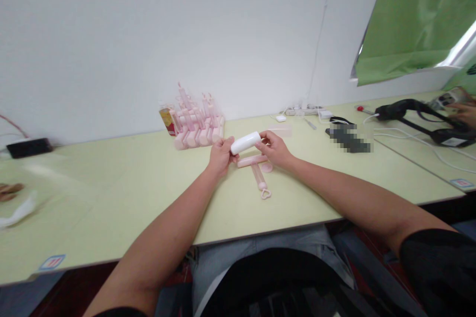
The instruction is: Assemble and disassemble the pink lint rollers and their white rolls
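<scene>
Okay so, biggest first: the pale green counter (111, 193) runs underneath the white tube (245, 143), which both hands are holding out in front of the person. Past the tube's left end, nearer the wall, sits a bunch of pink parts (197, 126), lots of thin uprights packed close together. The left hand (222, 154) is wrapped round the tube's left end, and the right hand (274, 148) has thumb and fingers pinching its right end. The tube slants a bit, right end farther from the body. Just on the near side of it lie a pink bar (247, 161), then a see-through pink stick (259, 176) with a heart-shaped loop pointing at the person, and a little pink disc (267, 168).

What could go wrong? The tube looks smooth (glossy stuff is slippery, ask my phone), so a loose right pinch could let that end drop onto the bar. Lowering a wrist carelessly might also knock the disc or stick sideways; they look light.
</scene>
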Action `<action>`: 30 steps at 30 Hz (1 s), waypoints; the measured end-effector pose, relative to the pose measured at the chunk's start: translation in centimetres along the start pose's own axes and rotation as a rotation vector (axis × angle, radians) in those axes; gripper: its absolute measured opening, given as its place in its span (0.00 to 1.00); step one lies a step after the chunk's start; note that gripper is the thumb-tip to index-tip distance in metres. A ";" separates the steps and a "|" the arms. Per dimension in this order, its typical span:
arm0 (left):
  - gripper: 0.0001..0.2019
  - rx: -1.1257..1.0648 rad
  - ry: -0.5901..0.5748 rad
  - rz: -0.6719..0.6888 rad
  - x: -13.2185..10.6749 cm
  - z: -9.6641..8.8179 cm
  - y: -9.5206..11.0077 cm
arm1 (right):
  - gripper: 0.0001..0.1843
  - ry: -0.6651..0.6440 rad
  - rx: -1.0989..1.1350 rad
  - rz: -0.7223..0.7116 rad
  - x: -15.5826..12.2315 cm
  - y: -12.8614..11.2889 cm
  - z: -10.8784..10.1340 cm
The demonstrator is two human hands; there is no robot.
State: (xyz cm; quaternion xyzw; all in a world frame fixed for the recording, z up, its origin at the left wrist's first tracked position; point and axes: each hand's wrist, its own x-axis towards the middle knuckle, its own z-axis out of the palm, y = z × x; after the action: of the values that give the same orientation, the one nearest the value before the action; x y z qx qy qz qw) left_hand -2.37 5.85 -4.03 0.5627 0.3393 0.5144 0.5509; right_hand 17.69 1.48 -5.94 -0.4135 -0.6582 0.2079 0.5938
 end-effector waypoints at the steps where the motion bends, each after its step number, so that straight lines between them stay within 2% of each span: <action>1: 0.21 0.006 -0.001 -0.003 -0.1 0.1 0.0 | 0.16 -0.008 0.003 -0.002 -0.1 -0.1 0.2; 5: 0.23 0.037 0.013 -0.034 -0.2 0.2 0.1 | 0.14 -0.007 0.020 0.002 -0.2 -0.1 0.7; 9: 0.25 0.124 0.078 -0.073 -0.2 0.3 -0.1 | 0.13 0.057 -0.013 -0.012 0.2 -0.3 0.1; 12: 0.24 0.163 0.106 -0.063 -0.2 0.3 -0.2 | 0.12 0.161 -0.099 -0.076 0.8 -1.1 -1.2; 16: 0.23 0.178 0.104 -0.034 0.0 0.1 -0.3 | 0.09 0.291 -0.253 -0.234 1.8 -1.8 -3.8; 21: 0.21 0.256 0.097 -0.015 0.0 0.0 -0.4 | 0.07 0.380 -0.469 -0.300 3.0 -0.6 -6.6; 26: 0.19 0.366 0.074 0.004 -0.4 0.2 -0.3 | 0.06 0.321 -0.733 -0.204 3.8 0.8 -7.9; 30: 0.18 0.442 0.052 0.078 -0.6 0.4 -0.2 | 0.08 0.113 -0.902 -0.058 3.9 0.8 -7.9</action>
State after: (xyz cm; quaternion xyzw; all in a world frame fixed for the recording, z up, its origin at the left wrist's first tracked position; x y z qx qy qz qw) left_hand -2.10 5.23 -4.31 0.6692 0.4356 0.4628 0.3850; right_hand 25.70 3.34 -2.53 -0.6230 -0.6607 -0.1393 0.3949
